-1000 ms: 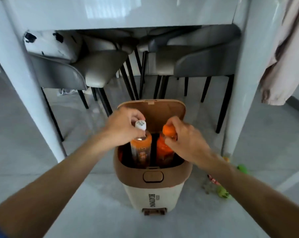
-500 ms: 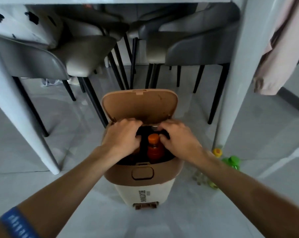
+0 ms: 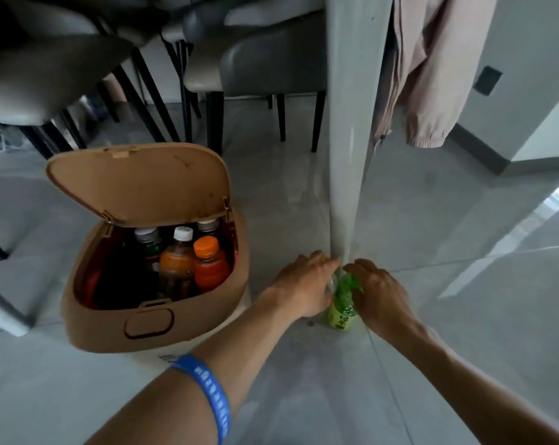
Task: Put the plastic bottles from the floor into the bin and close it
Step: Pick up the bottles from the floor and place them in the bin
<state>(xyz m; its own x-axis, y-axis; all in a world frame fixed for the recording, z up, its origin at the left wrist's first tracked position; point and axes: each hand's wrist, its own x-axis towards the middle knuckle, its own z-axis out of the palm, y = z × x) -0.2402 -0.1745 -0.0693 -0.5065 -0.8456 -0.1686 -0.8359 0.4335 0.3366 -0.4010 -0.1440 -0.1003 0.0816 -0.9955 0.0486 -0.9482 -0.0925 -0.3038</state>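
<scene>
The tan bin [image 3: 111, 322] stands on the floor at left with its lid [image 3: 137, 184] tipped up and open. Several bottles stand inside, among them an orange-capped bottle [image 3: 210, 264] and a white-capped bottle of orange drink [image 3: 177, 261]. Right of the bin, at the foot of the white table leg, a green-labelled bottle [image 3: 341, 303] stands on the floor. My left hand [image 3: 304, 284] covers a clear bottle [image 3: 330, 285] just left of it. My right hand [image 3: 379, 293] rests on the green bottle's right side. Both hands curl around the bottles.
The white table leg [image 3: 352, 139] rises directly behind the bottles. Grey chairs with black legs [image 3: 271, 59] crowd the space behind the bin. A pink garment [image 3: 432, 75] hangs at upper right. A blue wristband [image 3: 207, 390] sits on my left forearm. Grey tiled floor spreads to the right.
Both hands left the bin, where they had pushed two orange bottles down, and moved right to the bottles beside the table leg. The view swung right with them.
</scene>
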